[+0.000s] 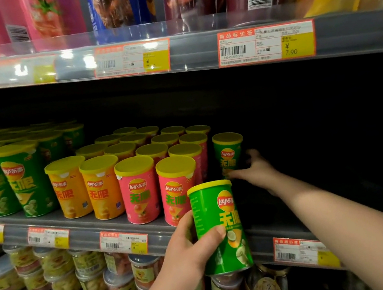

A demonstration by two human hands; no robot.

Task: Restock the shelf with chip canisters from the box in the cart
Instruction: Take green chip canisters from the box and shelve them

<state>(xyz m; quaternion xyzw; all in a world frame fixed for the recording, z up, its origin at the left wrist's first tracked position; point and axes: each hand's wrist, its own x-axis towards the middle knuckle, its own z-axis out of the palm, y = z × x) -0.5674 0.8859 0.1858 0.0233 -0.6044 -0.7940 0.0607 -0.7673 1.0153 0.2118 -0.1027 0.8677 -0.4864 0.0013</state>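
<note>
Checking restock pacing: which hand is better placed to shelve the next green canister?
Left, probably. The left hand holds a green canister just before the shelf edge, near the dark gap; the right hand is deep inside, fingers around a second canister standing there.

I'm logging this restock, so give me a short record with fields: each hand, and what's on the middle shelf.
Left: left hand grips near green canister, in front of the shelf.
Right: right hand grips far green canister, standing on the shelf.
Neighbours: pink canisters beside it, orange canisters further left.
Right of it: dark, no canisters visible.
</note>
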